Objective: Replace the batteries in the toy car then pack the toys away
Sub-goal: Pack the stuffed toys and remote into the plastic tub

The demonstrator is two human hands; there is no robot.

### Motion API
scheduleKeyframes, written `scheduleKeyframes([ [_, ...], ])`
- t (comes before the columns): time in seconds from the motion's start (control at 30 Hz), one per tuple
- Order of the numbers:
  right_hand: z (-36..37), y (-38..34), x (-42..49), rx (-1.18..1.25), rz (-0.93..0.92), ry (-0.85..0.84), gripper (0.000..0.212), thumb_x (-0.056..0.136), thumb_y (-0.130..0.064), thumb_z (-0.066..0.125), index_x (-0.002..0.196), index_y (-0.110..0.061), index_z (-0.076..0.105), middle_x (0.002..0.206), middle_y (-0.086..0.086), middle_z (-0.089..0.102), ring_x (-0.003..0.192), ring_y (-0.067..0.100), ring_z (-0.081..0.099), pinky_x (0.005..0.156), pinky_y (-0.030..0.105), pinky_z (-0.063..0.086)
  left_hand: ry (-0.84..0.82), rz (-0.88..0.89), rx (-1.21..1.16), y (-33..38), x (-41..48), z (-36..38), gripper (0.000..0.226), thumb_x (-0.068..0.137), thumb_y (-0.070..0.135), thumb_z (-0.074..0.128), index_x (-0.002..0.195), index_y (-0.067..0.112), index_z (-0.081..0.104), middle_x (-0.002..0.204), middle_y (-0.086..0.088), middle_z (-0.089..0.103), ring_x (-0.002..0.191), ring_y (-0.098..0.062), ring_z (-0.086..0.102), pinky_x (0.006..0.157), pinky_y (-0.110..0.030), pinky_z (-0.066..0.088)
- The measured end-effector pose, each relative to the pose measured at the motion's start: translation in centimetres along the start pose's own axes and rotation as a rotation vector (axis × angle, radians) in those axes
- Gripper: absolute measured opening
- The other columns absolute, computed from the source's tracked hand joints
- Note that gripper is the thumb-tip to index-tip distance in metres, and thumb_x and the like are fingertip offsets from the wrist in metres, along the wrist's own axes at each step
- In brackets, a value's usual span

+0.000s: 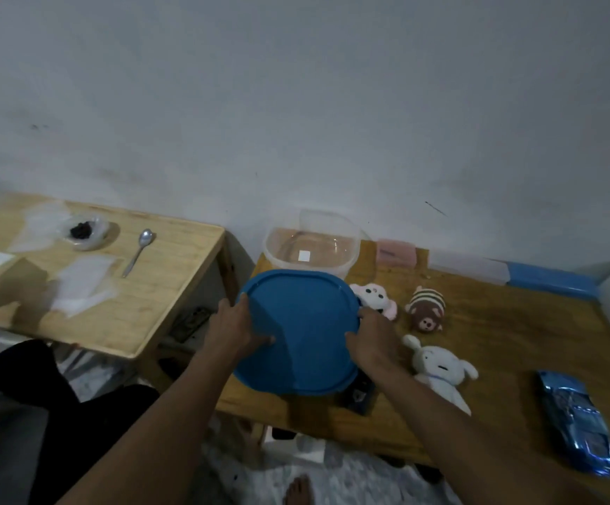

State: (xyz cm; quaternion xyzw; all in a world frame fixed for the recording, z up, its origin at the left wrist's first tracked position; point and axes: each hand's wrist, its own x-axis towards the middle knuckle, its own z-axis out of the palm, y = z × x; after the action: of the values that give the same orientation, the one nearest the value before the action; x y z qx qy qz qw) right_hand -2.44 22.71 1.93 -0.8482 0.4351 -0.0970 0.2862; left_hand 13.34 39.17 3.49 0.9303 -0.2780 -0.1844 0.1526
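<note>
Left wooden table [172, 286]: metal spoon [139, 249], crinkled clear bags. Left hand [232, 324] grips the left rim of the blue plastic lid [296, 333], rounded-square and matte, thumb on top; right hand [374, 340] clamps its right rim, fingers curled. Lid is tilted, hiding most of a dark object underneath. Behind it a clear plastic tub [311, 249], open. Right: three plush toys, fuzzy – pink [374, 298], striped brown [426, 308], white [440, 369]. Far right, a shiny blue toy car [576, 424] on the table.

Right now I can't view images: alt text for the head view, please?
Both hands, left hand and right hand, hold a blue lid above a wooden table, near a clear container and three plush toys.
</note>
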Motion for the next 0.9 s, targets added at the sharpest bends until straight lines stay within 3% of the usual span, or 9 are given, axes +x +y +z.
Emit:
scheduleKeyframes([
  [0.17, 2.7, -0.3, -2.8, -0.007, 0.015, -0.039, 0.007, 0.087, -0.010, 0.057, 0.081, -0.013, 0.056, 0.081, 0.005, 0.060, 0.068, 0.020, 0.053, 0.054, 0.029, 0.040, -0.065, -0.061, 0.021, -3.0, -2.1, 0.8, 0.100, 0.069, 0.053, 0.078, 0.146, 0.018, 0.024, 0.130, -0.015, 0.041, 0.115, -0.037, 0.049, 0.096, -0.044, 0.046],
  [0.37, 5.7, -1.6, -2.5, -0.093, 0.049, -0.044, 0.011, 0.087, -0.010, 0.060, 0.098, -0.011, 0.059, 0.099, 0.006, 0.065, 0.089, 0.022, 0.061, 0.065, 0.028, 0.044, -0.095, -0.078, 0.026, -5.3, -0.6, 1.1, 0.103, 0.071, 0.052, 0.077, 0.149, 0.018, 0.019, 0.138, -0.018, 0.036, 0.123, -0.040, 0.044, 0.103, -0.049, 0.042],
  [0.53, 8.1, -2.2, -1.8, -0.176, 0.065, -0.074, 0.015, 0.088, -0.005, 0.055, 0.101, -0.012, 0.059, 0.097, 0.007, 0.066, 0.082, 0.020, 0.062, 0.069, 0.035, 0.056, -0.135, -0.069, 0.010, -6.9, 1.4, 1.9, 0.103, 0.075, 0.048, 0.075, 0.151, 0.019, 0.013, 0.144, -0.019, 0.029, 0.132, -0.043, 0.034, 0.108, -0.052, 0.037],
  [0.73, 9.3, -2.5, -1.4, -0.278, 0.082, -0.117, 0.022, 0.091, 0.000, 0.048, 0.111, -0.008, 0.053, 0.105, 0.010, 0.062, 0.087, 0.021, 0.060, 0.059, 0.026, 0.039, -0.201, -0.048, 0.003, -8.0, 3.3, 3.0, 0.104, 0.078, 0.048, 0.073, 0.153, 0.021, 0.007, 0.149, -0.019, 0.022, 0.134, -0.043, 0.030, 0.109, -0.052, 0.035],
  [0.9, 9.6, -2.8, -1.2, -0.287, 0.110, -0.086, 0.029, 0.088, -0.005, 0.055, 0.116, -0.011, 0.052, 0.106, 0.008, 0.064, 0.089, 0.020, 0.061, 0.064, 0.027, 0.050, -0.215, -0.022, 0.022, -8.2, 4.0, 3.1, 0.103, 0.080, 0.049, 0.070, 0.153, 0.021, 0.004, 0.148, -0.019, 0.019, 0.133, -0.044, 0.030, 0.106, -0.053, 0.039],
])
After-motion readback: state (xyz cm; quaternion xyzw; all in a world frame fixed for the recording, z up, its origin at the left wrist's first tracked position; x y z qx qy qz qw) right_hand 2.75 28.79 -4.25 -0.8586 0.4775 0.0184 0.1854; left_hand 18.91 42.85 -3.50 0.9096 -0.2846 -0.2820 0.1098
